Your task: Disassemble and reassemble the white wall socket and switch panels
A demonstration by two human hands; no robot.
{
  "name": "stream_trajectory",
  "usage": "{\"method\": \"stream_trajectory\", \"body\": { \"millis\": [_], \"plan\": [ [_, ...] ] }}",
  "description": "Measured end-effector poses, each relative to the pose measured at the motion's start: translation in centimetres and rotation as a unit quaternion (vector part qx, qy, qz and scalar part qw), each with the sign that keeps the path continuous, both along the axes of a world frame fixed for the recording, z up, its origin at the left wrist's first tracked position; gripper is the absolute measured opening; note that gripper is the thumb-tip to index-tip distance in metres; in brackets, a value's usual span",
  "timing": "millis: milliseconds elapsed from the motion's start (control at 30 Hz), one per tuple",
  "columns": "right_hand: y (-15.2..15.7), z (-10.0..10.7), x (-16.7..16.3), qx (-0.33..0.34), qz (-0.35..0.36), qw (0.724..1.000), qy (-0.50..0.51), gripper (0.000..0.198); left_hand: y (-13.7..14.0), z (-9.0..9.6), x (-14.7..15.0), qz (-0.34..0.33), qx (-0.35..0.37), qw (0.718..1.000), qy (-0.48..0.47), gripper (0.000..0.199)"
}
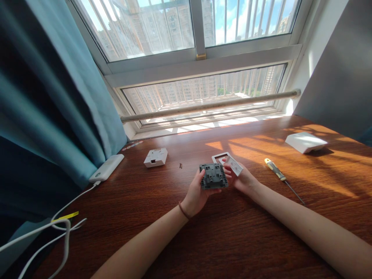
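A dark grey square wall-switch base (pixel 214 176) with small clips along its edges is gripped by my left hand (pixel 196 193), thumb on its face. Just right of it, my right hand (pixel 238 181) holds a white switch rocker (pixel 234 166), tilted, between its fingers. Behind both hands a white switch frame (pixel 216 158) lies on the table, partly covered by the rocker and fingers. To the left, two small screws (pixel 180 166) rest on the wood.
A white mounting box (pixel 155 158) stands left on the wooden table (pixel 162 240). On the right lie a screwdriver (pixel 274 169) and a white box (pixel 306 142). A white power strip (pixel 107 168) with cables (pixel 67 240) sits by the blue curtain (pixel 87 97). A window rail (pixel 209 106) runs behind.
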State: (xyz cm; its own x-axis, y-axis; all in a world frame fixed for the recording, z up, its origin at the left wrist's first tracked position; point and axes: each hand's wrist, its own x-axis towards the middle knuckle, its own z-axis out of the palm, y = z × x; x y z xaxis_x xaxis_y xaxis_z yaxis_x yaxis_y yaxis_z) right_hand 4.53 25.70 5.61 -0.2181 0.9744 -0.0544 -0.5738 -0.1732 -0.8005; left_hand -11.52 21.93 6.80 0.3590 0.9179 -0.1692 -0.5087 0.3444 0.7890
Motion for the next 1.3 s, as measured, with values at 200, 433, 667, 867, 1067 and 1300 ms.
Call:
{"method": "stream_trajectory", "body": {
  "millis": [200, 433, 667, 867, 1067, 1300],
  "plan": [
    [0.0, 0.0, -0.1, -0.004, -0.002, 1.0, -0.006, 0.018, -0.3, 0.3, 0.1, -0.003, 0.027, 1.0, -0.008, 0.033],
    [-0.7, 0.0, -0.6, 0.011, -0.032, 0.999, -0.038, 0.024, -0.5, 0.5, 0.2, -0.003, 0.045, 0.999, 0.011, 0.033],
    [-1.1, -0.6, -0.8, 0.079, -0.089, 0.984, -0.136, 0.03, -0.6, 0.7, 0.4, 0.002, 0.054, 0.998, 0.028, 0.031],
    [-1.5, -0.3, -0.7, 0.116, -0.102, 0.965, -0.213, 0.027, -0.8, 0.8, 0.3, 0.013, 0.085, 0.991, 0.106, 0.045],
    [-2.2, 0.4, -0.9, 0.135, -0.103, 0.955, -0.243, 0.025, -0.7, 0.2, 0.4, 0.042, 0.132, 0.977, 0.162, 0.056],
    [-3.1, 1.1, -1.2, 0.241, -0.188, 0.882, -0.357, 0.018, -0.5, -0.4, 0.5, 0.067, 0.138, 0.979, 0.134, 0.056]
  ]
}}
